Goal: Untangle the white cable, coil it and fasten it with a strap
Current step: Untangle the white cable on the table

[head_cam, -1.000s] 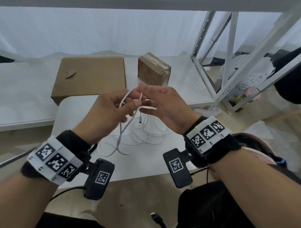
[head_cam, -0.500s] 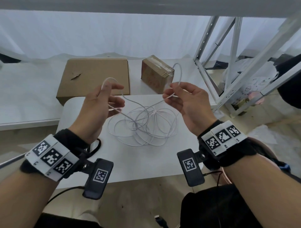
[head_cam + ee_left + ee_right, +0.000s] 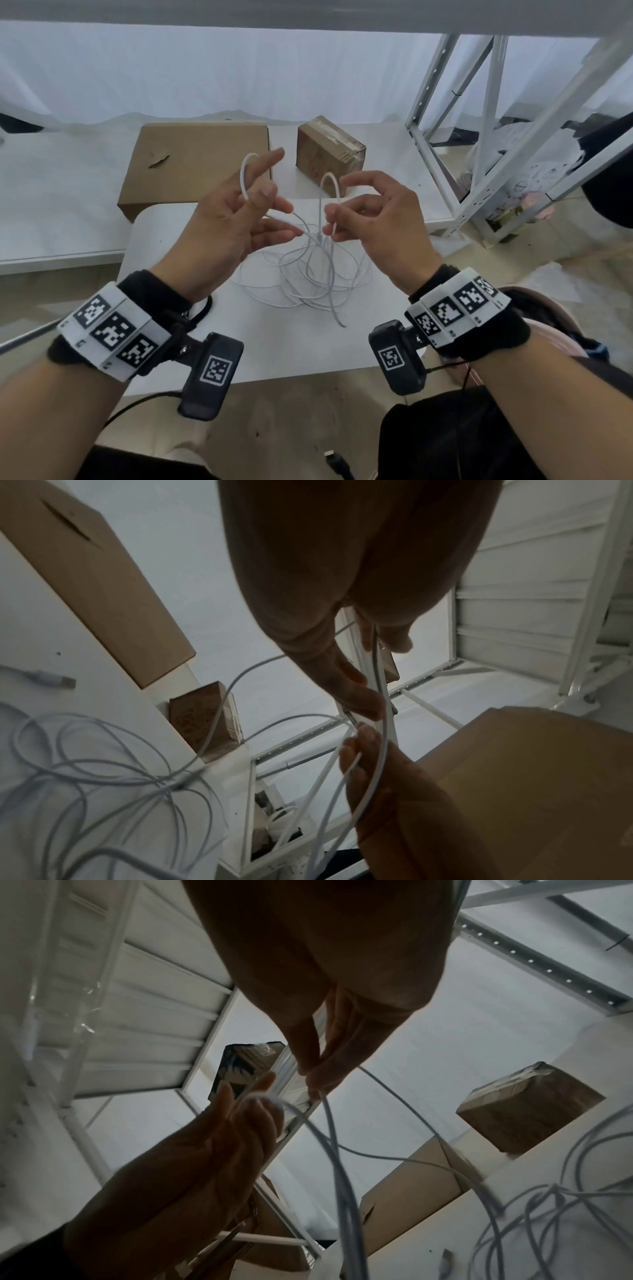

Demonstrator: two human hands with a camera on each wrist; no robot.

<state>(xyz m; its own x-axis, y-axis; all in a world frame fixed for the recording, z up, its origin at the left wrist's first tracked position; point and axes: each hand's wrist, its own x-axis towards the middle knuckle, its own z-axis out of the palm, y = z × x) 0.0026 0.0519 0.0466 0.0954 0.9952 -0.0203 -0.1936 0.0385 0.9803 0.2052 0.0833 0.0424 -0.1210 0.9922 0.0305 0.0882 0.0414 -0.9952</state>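
Both hands raised over the table (image 3: 164, 240). Left hand (image 3: 226, 222) pinching a cable (image 3: 301, 274) loop, forefinger straight (loop arching past it). Right hand (image 3: 380, 219) pinching another loop, apparently thumb against forefinger. Rest tangled on the table below, between them.

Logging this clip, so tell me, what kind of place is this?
Probably a storeroom or packing area: cardboard boxes on a white table, and white metal racking beside it.
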